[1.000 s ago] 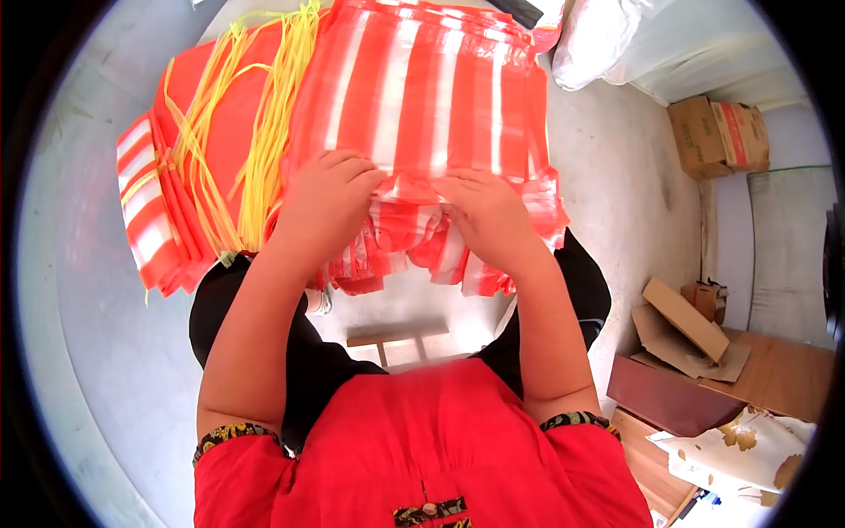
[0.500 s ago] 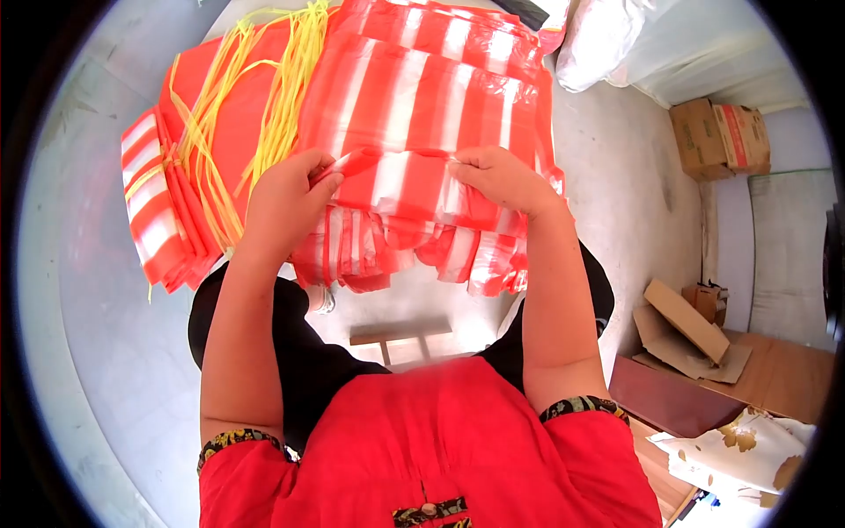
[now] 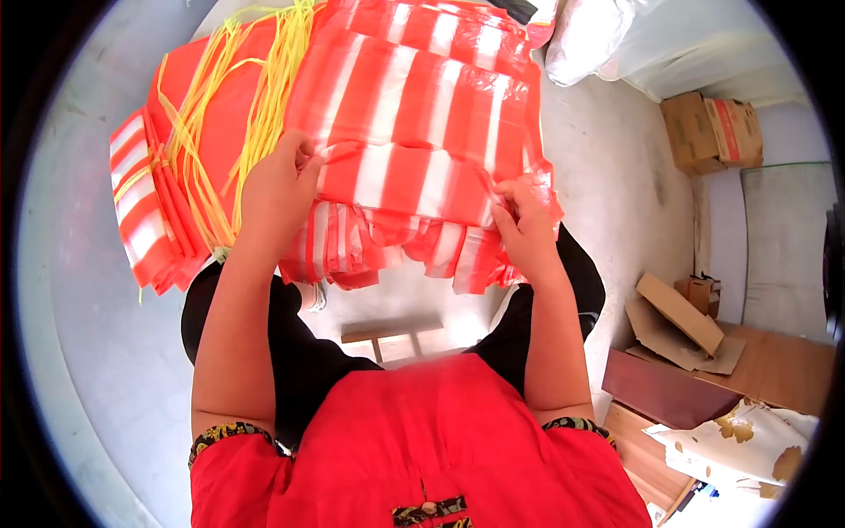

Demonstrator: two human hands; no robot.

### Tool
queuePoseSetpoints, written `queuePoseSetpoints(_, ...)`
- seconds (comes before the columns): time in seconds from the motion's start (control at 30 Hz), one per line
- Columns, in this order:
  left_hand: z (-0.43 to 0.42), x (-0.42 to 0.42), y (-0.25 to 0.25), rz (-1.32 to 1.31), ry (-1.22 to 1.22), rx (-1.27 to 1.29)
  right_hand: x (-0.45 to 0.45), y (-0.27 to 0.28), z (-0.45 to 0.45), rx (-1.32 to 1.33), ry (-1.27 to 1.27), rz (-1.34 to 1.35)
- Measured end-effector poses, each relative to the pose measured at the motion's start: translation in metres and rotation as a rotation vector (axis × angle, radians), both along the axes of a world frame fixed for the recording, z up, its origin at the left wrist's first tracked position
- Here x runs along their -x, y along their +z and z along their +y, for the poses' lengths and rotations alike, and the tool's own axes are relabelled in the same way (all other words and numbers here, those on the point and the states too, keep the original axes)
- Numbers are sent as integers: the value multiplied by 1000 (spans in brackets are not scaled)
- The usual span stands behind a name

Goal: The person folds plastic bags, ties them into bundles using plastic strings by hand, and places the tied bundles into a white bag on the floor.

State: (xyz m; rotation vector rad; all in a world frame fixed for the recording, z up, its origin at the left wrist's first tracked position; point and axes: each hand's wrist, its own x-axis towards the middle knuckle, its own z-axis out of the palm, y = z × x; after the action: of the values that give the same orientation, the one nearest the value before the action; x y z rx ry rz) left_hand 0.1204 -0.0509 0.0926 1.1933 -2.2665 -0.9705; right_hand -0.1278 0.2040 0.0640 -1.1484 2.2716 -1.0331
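A stack of red-and-white striped plastic sheets or bags point(image 3: 414, 97) lies in front of me, its near edge folded and ruffled. My left hand point(image 3: 283, 180) is at the left side of the top layer, thumb and fingers pinched on its edge. At the right end of the same folded layer, my right hand point(image 3: 524, 220) pinches the plastic between thumb and fingers. Yellow strips point(image 3: 264, 114) lie left of the stack over plain red material point(image 3: 189, 75). A folded striped bundle point(image 3: 145, 202) sits at the far left.
Cardboard boxes point(image 3: 713, 132) stand at the upper right. An opened carton point(image 3: 678, 326) rests on a brown wooden surface point(image 3: 775, 365) at the right. Patterned cloth point(image 3: 739, 444) is below it. A white plastic-wrapped bundle point(image 3: 590, 35) lies beyond the stack.
The near part of the top striped layer has been folded over, and a fold line now crosses it. My hands have moved apart towards its two sides, the right one lower.
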Motion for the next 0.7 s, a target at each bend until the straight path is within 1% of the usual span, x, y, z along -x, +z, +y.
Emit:
queuePoseSetpoints(0.03, 1, 0, 2, 5, 15, -17, -2, -1, -1, 17, 13, 62)
queuePoseSetpoints(0.1, -12, -9, -11, 53, -40, -129, -3, -3, -4, 51, 40, 187)
queuePoseSetpoints(0.17, -22, -19, -20, 99, -104, -218, -7, 2, -10, 42, 26, 226)
queuePoseSetpoints(0.23, -24, -26, -18, 143, -182, -292, -9, 5, -14, 12, 38, 254)
queuePoseSetpoints(0.3, -15, -29, -5, 124, -222, -261, -8, 7, -13, -39, 66, 275)
queuePoseSetpoints(0.33, -9, -30, 2, 115, -245, -247, -12, 15, -14, -58, 65, 230)
queuePoseSetpoints(0.43, -4, -32, 9, 1, -325, 37, -28, 41, -14, -91, 61, 122)
queuePoseSetpoints(0.5, -3, -29, 11, -46, -323, 121, -33, 50, -13, -82, 58, 91)
queuePoseSetpoints(0.53, -3, -28, 12, -69, -322, 164, -31, 47, -12, -82, 75, 212)
queuePoseSetpoints(0.6, -2, -28, 10, -34, -285, 236, -22, 33, -9, -82, 108, 453)
queuePoseSetpoints(0.7, -3, -30, 10, 30, -237, 305, -14, 29, -7, -54, 120, 625)
